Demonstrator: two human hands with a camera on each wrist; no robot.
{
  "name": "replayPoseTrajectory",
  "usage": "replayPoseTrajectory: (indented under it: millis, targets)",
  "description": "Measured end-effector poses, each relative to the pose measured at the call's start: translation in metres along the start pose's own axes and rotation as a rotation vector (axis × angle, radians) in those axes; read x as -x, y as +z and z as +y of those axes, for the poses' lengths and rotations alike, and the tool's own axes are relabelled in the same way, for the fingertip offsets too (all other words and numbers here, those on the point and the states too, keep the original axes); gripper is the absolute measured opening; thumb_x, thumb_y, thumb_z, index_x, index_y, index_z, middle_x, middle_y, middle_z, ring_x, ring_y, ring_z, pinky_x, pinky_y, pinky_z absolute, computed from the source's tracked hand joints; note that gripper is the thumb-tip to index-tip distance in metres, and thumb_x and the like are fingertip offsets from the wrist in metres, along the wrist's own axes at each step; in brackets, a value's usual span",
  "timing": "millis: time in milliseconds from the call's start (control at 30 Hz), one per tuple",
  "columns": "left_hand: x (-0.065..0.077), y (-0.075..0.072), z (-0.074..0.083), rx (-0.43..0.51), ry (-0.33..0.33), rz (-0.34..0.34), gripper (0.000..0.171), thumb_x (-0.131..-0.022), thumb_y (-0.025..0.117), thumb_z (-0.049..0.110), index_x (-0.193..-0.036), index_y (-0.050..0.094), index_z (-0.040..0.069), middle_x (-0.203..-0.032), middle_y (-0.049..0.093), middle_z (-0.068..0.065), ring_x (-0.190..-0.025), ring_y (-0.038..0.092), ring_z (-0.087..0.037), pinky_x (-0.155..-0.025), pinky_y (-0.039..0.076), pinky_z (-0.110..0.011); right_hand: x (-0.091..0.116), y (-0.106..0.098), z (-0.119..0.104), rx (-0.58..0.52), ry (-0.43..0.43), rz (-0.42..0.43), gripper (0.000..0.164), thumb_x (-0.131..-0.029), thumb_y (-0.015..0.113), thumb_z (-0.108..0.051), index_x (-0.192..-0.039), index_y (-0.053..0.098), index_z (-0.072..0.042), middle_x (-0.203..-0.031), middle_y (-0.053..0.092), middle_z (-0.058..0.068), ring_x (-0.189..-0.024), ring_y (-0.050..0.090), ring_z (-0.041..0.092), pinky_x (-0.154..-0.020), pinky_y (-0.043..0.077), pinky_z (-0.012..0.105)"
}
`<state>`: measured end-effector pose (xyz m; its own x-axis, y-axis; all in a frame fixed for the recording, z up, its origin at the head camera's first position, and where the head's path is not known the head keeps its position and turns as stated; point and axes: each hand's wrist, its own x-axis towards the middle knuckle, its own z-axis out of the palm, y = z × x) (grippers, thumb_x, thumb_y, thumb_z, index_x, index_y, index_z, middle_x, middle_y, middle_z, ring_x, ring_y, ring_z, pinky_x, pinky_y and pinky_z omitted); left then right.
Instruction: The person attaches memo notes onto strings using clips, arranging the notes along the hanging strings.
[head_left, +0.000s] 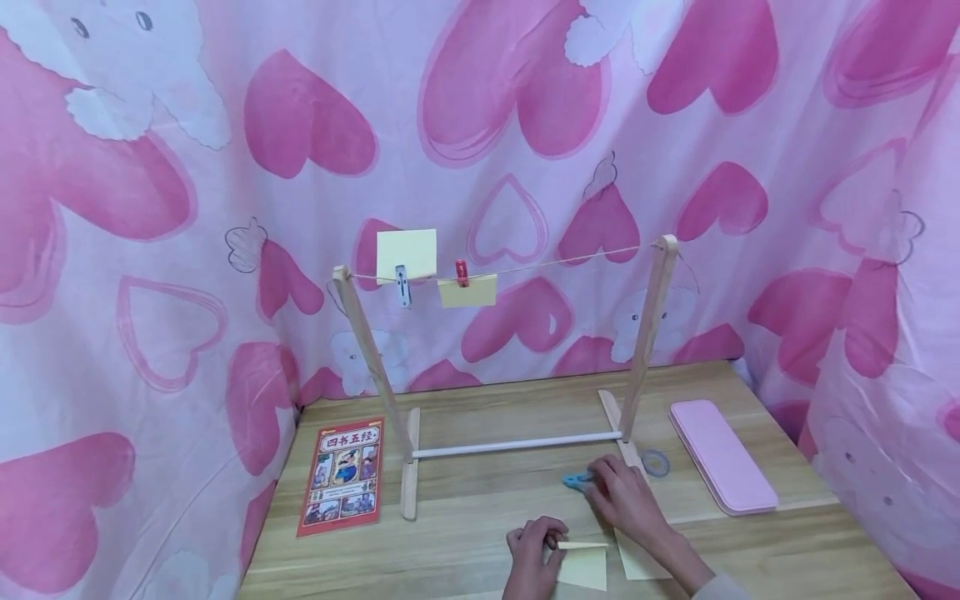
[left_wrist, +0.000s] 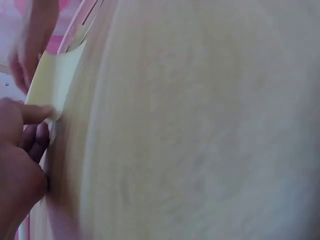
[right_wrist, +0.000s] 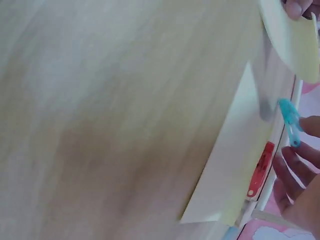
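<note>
My left hand (head_left: 531,557) pinches the edge of a pale yellow paper sheet (head_left: 585,570) whose top edge is folded over. In the left wrist view, a finger lies along the paper (left_wrist: 65,80) at its edge. Higher and to the right, my right hand (head_left: 628,493) holds a light blue clothespin (head_left: 576,481) between thumb and fingers, close over the table. A second yellow sheet (head_left: 636,560) lies flat, partly hidden below my right forearm. In the right wrist view, a red clothespin (right_wrist: 261,170) shows beside that sheet, near my right fingers.
Ahead stands a wooden frame (head_left: 651,333) with a string (head_left: 558,262). A pale blue clothespin (head_left: 403,287) and a red one hold yellow notes (head_left: 472,296) on it. A red booklet (head_left: 341,479) lies left; a tape roll (head_left: 656,463) and pink case (head_left: 723,457) lie right.
</note>
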<state>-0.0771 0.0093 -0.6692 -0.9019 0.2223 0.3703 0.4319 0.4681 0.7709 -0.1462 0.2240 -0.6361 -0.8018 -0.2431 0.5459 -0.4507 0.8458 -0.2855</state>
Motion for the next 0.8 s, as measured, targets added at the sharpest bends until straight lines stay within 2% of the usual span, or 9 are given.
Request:
replayPoseTrajectory:
  millis: [133,300,367,467,567,633,700,767,800]
  targets:
    - [0.000,0.004,0.001,0.064,-0.038,0.107,0.030,-0.084,0.081,-0.005,-0.099,0.075,0.020,-0.088,0.072,0.009,-0.084,0.058,0.002,-0.083,0.027,-0.032,-0.008,-0.005,-0.005,-0.157,0.054,-0.010,0.035,-0.079,0.094,-0.003,-0.106,0.071,-0.002,-0.097,0.071,0.008,-0.079,0.068,0.016,-0.071,0.057,0.031]
    - [-0.005,0.000,0.005,0.246,-0.192,0.106,0.016,-0.090,0.083,0.006,-0.097,0.082,0.020,-0.094,0.078,0.009,-0.089,0.064,0.003,-0.090,0.040,-0.027,-0.020,-0.018,-0.012,-0.442,0.306,-0.139,0.026,-0.089,0.084,0.001,-0.108,0.066,0.000,-0.093,0.073,0.007,-0.076,0.068,0.012,-0.065,0.057,0.025]
    - [-0.005,-0.001,0.004,0.295,-0.196,0.106,0.015,-0.091,0.082,0.005,-0.100,0.084,0.017,-0.096,0.080,0.005,-0.091,0.066,0.001,-0.089,0.047,-0.023,-0.024,-0.023,-0.013,-0.480,0.383,-0.159,0.023,-0.088,0.082,0.000,-0.104,0.066,-0.001,-0.090,0.073,0.006,-0.076,0.066,0.008,-0.067,0.056,0.023]
    - [-0.005,-0.001,0.003,0.346,-0.150,0.129,0.017,-0.093,0.080,0.001,-0.104,0.086,0.012,-0.097,0.080,-0.002,-0.091,0.069,-0.003,-0.084,0.056,-0.023,-0.028,-0.027,-0.013,-0.514,0.437,-0.165,0.023,-0.085,0.080,0.003,-0.103,0.066,-0.001,-0.088,0.073,0.004,-0.076,0.065,0.004,-0.069,0.057,0.023]
    - [-0.005,0.002,0.002,0.401,-0.152,0.151,0.018,-0.094,0.078,0.001,-0.109,0.085,0.009,-0.099,0.079,-0.007,-0.092,0.069,-0.004,-0.085,0.057,-0.023,-0.031,-0.031,-0.013,-0.576,0.468,-0.174,0.022,-0.090,0.080,0.004,-0.108,0.067,0.002,-0.090,0.074,0.006,-0.074,0.067,0.004,-0.067,0.060,0.025]
    - [-0.009,0.002,0.006,0.464,-0.246,0.149,0.020,-0.096,0.077,0.004,-0.114,0.084,0.009,-0.102,0.078,-0.008,-0.094,0.067,-0.003,-0.085,0.054,-0.022,-0.035,-0.035,-0.013,-0.603,0.478,-0.185,0.022,-0.095,0.080,0.001,-0.112,0.068,0.004,-0.093,0.075,0.007,-0.074,0.068,0.005,-0.067,0.061,0.025]
    - [-0.018,-0.002,0.013,0.526,-0.387,0.151,0.021,-0.097,0.076,0.007,-0.116,0.083,0.011,-0.104,0.077,-0.007,-0.096,0.065,-0.004,-0.085,0.050,-0.021,-0.043,-0.044,-0.012,-0.634,0.468,-0.200,0.024,-0.099,0.078,-0.003,-0.119,0.068,0.006,-0.095,0.076,0.009,-0.076,0.069,0.009,-0.067,0.061,0.026]
    - [-0.033,-0.009,0.024,0.568,-0.501,0.167,0.020,-0.098,0.076,0.011,-0.117,0.081,0.011,-0.104,0.076,-0.003,-0.097,0.063,-0.006,-0.085,0.047,-0.022,-0.055,-0.058,-0.012,-0.646,0.424,-0.207,0.030,-0.100,0.078,-0.006,-0.125,0.068,0.008,-0.098,0.078,0.013,-0.078,0.071,0.010,-0.067,0.061,0.026]
    - [-0.043,-0.014,0.029,0.570,-0.527,0.183,0.019,-0.098,0.077,0.012,-0.117,0.080,0.011,-0.104,0.075,0.000,-0.097,0.063,-0.008,-0.084,0.047,-0.022,-0.063,-0.069,-0.012,-0.638,0.401,-0.208,0.033,-0.100,0.078,-0.007,-0.128,0.068,0.008,-0.100,0.079,0.015,-0.080,0.072,0.011,-0.069,0.060,0.025]
